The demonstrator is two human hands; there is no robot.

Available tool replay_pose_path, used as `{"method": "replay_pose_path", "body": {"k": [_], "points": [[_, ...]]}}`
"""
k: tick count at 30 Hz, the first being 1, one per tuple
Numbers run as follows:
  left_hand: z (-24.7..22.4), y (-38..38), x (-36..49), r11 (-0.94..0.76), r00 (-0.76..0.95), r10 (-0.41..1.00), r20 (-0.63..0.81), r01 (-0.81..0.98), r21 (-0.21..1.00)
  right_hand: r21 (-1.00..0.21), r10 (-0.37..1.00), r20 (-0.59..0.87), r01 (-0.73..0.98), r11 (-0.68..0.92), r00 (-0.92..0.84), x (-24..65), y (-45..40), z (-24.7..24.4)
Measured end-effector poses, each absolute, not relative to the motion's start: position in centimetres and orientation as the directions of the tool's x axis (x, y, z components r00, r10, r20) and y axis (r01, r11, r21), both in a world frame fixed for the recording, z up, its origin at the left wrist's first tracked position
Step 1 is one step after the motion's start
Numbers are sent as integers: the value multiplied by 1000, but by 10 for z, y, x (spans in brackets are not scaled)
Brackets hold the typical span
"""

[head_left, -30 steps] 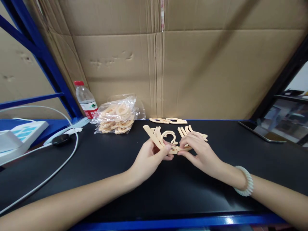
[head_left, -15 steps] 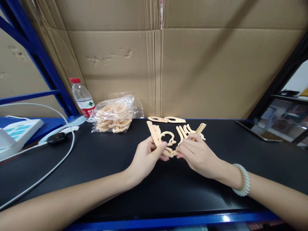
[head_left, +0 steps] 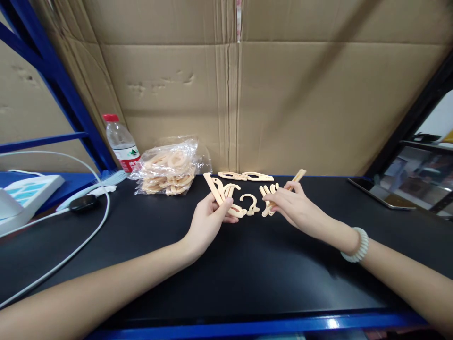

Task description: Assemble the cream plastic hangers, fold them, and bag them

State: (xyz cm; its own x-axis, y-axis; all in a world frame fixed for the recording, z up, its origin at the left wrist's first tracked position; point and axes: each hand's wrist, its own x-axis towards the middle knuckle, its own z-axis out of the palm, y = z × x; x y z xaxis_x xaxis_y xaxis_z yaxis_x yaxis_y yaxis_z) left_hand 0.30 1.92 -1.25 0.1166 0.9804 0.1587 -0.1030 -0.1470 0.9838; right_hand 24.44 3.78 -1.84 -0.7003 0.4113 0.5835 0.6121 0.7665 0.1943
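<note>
Everything's kept mid-frame on the black tabletop (head_left: 226, 274), seemingly so both hands can be brought in easily from the lower corners. A long beige piece (head_left: 213, 190) and a curved piece (head_left: 232, 185) are gripped in the left hand (head_left: 208, 215), thumb on top, probably so the free ends are left sticking out. A beige strip (head_left: 300, 175) is pinched in the right hand (head_left: 295, 203), tip poked toward upper right. The fanned strips (head_left: 262, 191) are partly covered by those fingers; whether they're touched can't be told. A loose hook (head_left: 252, 202) is left between the hands.

As for the rest, reach is blocked at the back by cardboard (head_left: 318, 94). The left is crossed by a white cable (head_left: 108, 203), maybe a snag risk. A clear bag (head_left: 168, 165) is parked upper left of centre, next to a bottle (head_left: 122, 141). Some flat pieces (head_left: 260, 177) are laid along the back edge.
</note>
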Motion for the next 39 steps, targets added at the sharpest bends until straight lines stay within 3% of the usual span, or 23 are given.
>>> {"method": "replay_pose_path", "body": {"k": [3,8,18,27,29,31,33,36,39], "points": [[-17,17,5,-130,79,987,139,-110,985,180,425,583,619,764,-693,248,43,-19],[-21,15,8,-111,75,990,120,-112,987,38,425,570,539,841,-703,237,43,-22],[-26,17,7,-142,105,983,150,-80,987,-125,556,544,594,794,-629,222,44,-32],[-24,16,8,-142,89,985,147,-64,988,-36,546,514,620,784,-661,229,43,-32],[-25,17,8,-151,111,982,156,-50,987,-64,540,543,610,790,-642,229,41,-31],[-26,18,8,-166,155,973,169,-29,986,-175,559,604,590,788,-568,226,36,-29],[-25,18,8,-181,240,955,172,14,983,-381,631,633,530,758,-447,220,29,-26],[-24,14,10,-208,428,892,142,112,972,-679,773,529,371,633,-350,207,18,-22],[-24,11,10,-248,503,858,109,217,944,-766,830,427,345,543,-358,201,12,-21]]}}
